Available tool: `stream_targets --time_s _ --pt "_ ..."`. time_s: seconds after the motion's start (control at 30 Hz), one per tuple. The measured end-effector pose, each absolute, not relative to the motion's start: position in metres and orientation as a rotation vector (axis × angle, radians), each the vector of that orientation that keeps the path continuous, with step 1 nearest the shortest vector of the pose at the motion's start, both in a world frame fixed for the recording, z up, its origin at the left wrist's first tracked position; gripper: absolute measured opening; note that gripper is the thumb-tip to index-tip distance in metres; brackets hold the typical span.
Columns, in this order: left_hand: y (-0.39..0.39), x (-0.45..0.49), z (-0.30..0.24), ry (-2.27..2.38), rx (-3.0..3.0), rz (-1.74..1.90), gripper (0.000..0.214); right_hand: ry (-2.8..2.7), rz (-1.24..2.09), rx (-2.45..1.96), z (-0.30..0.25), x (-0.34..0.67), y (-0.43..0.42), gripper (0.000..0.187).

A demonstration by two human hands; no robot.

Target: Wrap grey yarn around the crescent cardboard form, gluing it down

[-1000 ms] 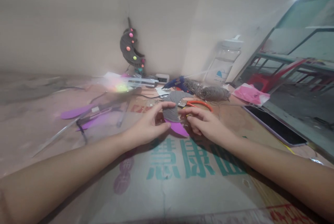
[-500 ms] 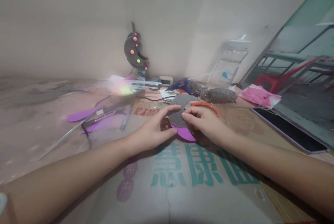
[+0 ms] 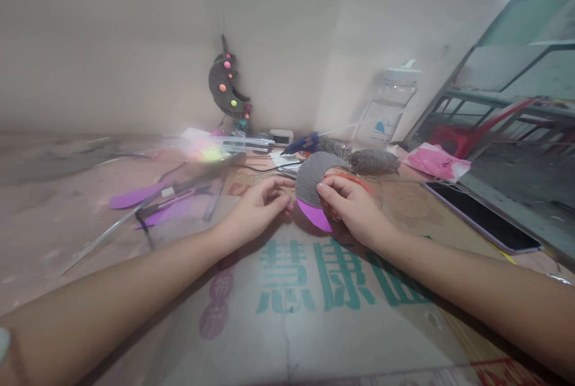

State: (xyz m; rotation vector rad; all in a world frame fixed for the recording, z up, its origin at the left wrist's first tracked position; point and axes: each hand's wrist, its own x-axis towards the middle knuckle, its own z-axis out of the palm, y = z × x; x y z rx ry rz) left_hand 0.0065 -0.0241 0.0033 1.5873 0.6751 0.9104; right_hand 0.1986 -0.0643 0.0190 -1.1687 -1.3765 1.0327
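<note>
With the crescent at the dial's centre, two purple paper pieces [image 3: 137, 195] lie at nine o'clock on the table [image 3: 40, 248], partly beneath dark tools. At between ten and eleven, a dark crescent ornament [image 3: 220, 83] with coloured dots stands out against the wall. Just below nine, close to the crescent's edge, the left hand [image 3: 267, 206] has loosely bent fingers, its thumb and forefinger apart; whether the folded fingers hold anything, I cannot tell. At twelve lies a blue glue gun [image 3: 302, 144]. The crescent [image 3: 314, 181] itself, grey yarn above and bare purple below, is above the cardboard, pinched by the right hand [image 3: 353, 203], thumb on its front. Orange scissor handles [image 3: 354, 178] show behind that hand at three. Further right come a grey yarn skein [image 3: 375, 161] and a bottle [image 3: 389, 111] towards two, a pink packet [image 3: 435, 161] just above three, and a phone [image 3: 483, 216] just below three.
</note>
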Motion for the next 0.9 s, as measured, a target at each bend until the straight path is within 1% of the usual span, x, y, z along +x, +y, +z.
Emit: stream_targets --time_s 0.07,0.1,0.27,0.4,0.67,0.9 --pt "-0.024 0.006 0.004 0.702 1.602 0.932 0.015 -1.386 1.035 -1.182 0.019 0.199 -0.065 0.037" --pt "-0.025 0.006 0.005 0.716 1.598 0.945 0.014 -1.39 1.038 -1.186 0.019 0.199 -0.065 0.037" --pt "-0.028 0.006 0.011 0.726 1.529 1.009 0.029 -1.451 1.014 -1.186 0.018 0.199 -0.064 0.035" --pt "-0.029 0.006 0.009 0.655 1.676 1.037 0.034 -1.457 1.01 -1.197 0.019 0.2 -0.064 0.035" --pt "-0.033 0.001 0.009 0.831 2.016 0.979 0.031 -1.496 0.996 -1.251 0.021 0.199 -0.067 0.035" --pt "-0.037 0.002 0.013 0.853 1.99 0.941 0.034 -1.501 0.972 -1.272 0.022 0.2 -0.067 0.032"
